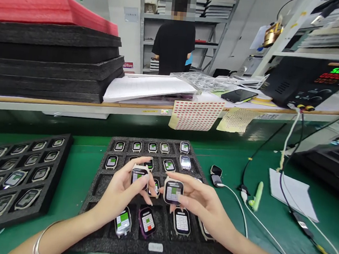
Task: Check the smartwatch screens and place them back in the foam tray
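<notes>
My left hand [131,185] is closed around a smartwatch body [137,175] without a strap, its thumb lying over the lit screen. A second smartwatch [173,190] sits in my right hand [199,198], gripped at its edges with the thumb on the lower right of the screen. Both screens are lit with grey and green blocks. Below my hands lies a black foam tray [99,184], with strapless smartwatches in many of its square pockets. In the front row, a purple-framed watch [147,222] shows a red block. My hands hide part of the middle rows.
Another foam tray of watches [42,203] lies at left. On the right are a charging puck with cable [216,180], a green pen-like object [257,196] and white paper [292,195]. A power supply [312,82] and foam stack [50,61] occupy the shelf; a person [175,44] stands beyond.
</notes>
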`<state>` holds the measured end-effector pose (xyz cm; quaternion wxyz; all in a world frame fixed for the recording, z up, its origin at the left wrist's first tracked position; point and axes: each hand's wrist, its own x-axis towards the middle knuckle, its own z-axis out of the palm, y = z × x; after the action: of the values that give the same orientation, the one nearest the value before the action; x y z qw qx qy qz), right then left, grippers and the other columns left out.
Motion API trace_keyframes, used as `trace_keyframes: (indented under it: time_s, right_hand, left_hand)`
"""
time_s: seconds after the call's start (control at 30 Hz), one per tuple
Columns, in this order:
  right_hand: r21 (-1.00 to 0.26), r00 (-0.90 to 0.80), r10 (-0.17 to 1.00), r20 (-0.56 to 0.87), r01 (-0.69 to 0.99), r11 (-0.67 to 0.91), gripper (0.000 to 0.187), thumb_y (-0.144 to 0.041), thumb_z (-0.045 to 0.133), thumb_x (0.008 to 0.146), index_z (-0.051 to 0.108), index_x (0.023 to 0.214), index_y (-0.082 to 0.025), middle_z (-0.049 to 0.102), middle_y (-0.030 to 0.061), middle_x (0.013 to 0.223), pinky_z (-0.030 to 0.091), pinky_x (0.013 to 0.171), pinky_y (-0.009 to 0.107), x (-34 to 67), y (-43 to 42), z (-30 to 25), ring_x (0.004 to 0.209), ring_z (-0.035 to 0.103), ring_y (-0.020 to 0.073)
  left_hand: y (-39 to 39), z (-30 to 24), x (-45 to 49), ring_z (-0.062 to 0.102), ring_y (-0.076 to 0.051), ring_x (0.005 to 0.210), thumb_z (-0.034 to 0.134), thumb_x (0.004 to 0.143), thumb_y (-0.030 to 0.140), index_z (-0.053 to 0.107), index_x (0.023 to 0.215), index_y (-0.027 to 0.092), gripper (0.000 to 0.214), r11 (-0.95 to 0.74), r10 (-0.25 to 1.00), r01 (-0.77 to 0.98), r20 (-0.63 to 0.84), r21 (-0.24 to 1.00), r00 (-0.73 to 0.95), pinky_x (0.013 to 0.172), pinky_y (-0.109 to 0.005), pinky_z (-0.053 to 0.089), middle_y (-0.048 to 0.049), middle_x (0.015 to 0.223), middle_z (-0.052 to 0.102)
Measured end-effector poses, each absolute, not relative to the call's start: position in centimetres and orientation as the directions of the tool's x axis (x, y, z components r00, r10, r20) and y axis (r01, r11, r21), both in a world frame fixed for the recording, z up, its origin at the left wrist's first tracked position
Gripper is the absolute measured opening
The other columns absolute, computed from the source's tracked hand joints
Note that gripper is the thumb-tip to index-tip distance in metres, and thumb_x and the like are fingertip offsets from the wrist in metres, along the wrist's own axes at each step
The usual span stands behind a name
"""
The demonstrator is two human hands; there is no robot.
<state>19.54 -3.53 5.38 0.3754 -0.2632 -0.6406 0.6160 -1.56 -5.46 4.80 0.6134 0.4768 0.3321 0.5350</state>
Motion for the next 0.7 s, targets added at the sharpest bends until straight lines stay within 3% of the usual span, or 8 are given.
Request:
trace_keyframes:
  time_s: [0.1,0.17,0.37,0.53,0.7]
  right_hand:
    - [-0.985,-0.629,0.758,0.171,-0.113,0.129,0.046,-0.017,0.061,0.088,0.05,0.131,-0.027,0.067,0.0038,0.104,0.051,0.082,0.03,19.7,-3.7,5.5,0.084,0.066,0.0158]
    - [-0.985,-0.64,0.749,0.171,-0.092,0.147,0.05,-0.016,0.061,0.087,0.046,0.134,-0.027,0.066,0.0051,0.108,0.05,0.085,0.032,19.7,-3.7,5.5,0.088,0.065,0.0171]
    - [-0.976,-0.574,0.793,0.202,-0.05,0.213,0.046,-0.014,0.06,0.088,0.049,0.13,-0.029,0.068,0.0014,0.097,0.052,0.074,0.026,19.3,-3.9,4.9,0.076,0.067,0.0138]
    - [-0.958,-0.581,0.795,0.176,0.084,0.274,0.054,-0.014,0.066,0.083,0.047,0.132,-0.029,0.065,0.0035,0.112,0.051,0.087,0.031,19.7,-3.9,4.9,0.095,0.064,0.018]
    - [-0.918,-0.615,0.769,0.173,0.182,0.352,0.054,-0.017,0.065,0.082,0.048,0.133,-0.024,0.067,0.0039,0.105,0.052,0.087,0.035,18.7,-2.8,5.3,0.089,0.065,0.0194]
  left_hand:
    - [-5.4,4.9,-1.6,0.061,-0.016,0.067,0.054,0.09,0.027,0.046,0.126,0.016,0.038,-0.023,0.979,-0.316,0.085,0.948,0.185,0.051,-0.025,0.054,-0.0039,0.076,0.06]
    - [-5.5,4.8,-1.7,0.061,-0.017,0.071,0.054,0.089,0.024,0.046,0.127,0.017,0.04,-0.03,0.975,-0.344,0.103,0.939,0.196,0.056,-0.027,0.055,-0.0048,0.081,0.06]
    - [-5.8,4.7,-2.0,0.061,-0.022,0.089,0.063,0.076,0.009,0.04,0.134,0.022,0.064,-0.026,0.939,-0.46,0.179,0.887,0.293,0.076,-0.035,0.054,-0.0066,0.097,0.06]
    - [-6.1,4.9,-2.0,0.062,-0.021,0.088,0.062,0.081,0.01,0.034,0.139,0.021,0.065,-0.046,0.953,-0.417,0.165,0.908,0.253,0.076,-0.035,0.055,-0.0076,0.095,0.061]
    - [-7.0,4.2,-3.4,0.063,-0.019,0.083,0.06,0.085,0.016,0.033,0.14,0.023,0.061,-0.011,0.97,-0.373,0.101,0.928,0.222,0.071,-0.033,0.056,-0.0072,0.092,0.062]
